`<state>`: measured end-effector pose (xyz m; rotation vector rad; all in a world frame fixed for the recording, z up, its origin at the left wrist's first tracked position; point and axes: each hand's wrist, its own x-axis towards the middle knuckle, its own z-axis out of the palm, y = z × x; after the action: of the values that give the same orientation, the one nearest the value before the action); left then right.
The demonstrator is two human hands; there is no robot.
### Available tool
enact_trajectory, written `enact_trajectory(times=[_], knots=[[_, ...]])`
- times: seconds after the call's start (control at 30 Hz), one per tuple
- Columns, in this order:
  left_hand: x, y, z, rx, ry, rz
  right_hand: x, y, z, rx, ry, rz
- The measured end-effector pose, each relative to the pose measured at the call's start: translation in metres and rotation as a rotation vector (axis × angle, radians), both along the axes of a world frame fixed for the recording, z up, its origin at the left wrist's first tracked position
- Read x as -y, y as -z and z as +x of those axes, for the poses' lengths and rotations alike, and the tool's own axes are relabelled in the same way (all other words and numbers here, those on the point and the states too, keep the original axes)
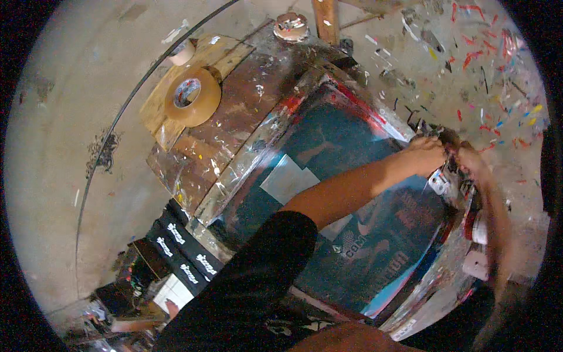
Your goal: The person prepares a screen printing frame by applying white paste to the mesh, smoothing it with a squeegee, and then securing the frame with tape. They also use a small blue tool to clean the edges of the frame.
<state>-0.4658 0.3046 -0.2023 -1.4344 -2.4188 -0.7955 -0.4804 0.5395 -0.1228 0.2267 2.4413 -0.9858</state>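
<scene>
A screen-printing frame (237,161) with dark green mesh lies tilted across the middle, its wooden border stained with paint. At its right corner is a metal clamp (438,183). My left arm, in a black sleeve, reaches across the mesh. My left hand (427,155) has its fingers curled at the dark top of the clamp; what they hold is hidden. Right beside it, my right hand (467,159) is closed at the same spot, its forearm smeared by motion. Pale squares of tape or paper (287,179) are stuck on the mesh.
A roll of clear tape (209,97) lies on a paint-spattered board at the upper left. A paint-caked tub (291,26) stands at the far edge. Black printed fabric pieces (179,243) and another person's hand (172,309) are at lower left. A dark cable (111,132) curves past.
</scene>
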Motion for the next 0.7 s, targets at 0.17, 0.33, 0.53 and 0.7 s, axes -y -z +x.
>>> enact_trajectory(times=[0.17, 0.33, 0.53, 0.7], knots=[[0.035, -0.001, -0.008, 0.116, -0.031, 0.000, 0.063, -0.008, -0.047, 0.312, -0.131, 0.211], [0.021, -0.020, -0.009, 0.188, 0.022, -0.111, 0.064, -0.030, -0.004, -0.068, -0.347, 0.144], [0.015, -0.019, -0.010, 0.049, 0.092, -0.077, 0.084, -0.063, 0.015, -0.027, -0.308, 0.375], [0.014, -0.020, -0.010, 0.003, 0.098, -0.150, 0.087, -0.063, 0.021, -0.139, -0.383, 0.277]])
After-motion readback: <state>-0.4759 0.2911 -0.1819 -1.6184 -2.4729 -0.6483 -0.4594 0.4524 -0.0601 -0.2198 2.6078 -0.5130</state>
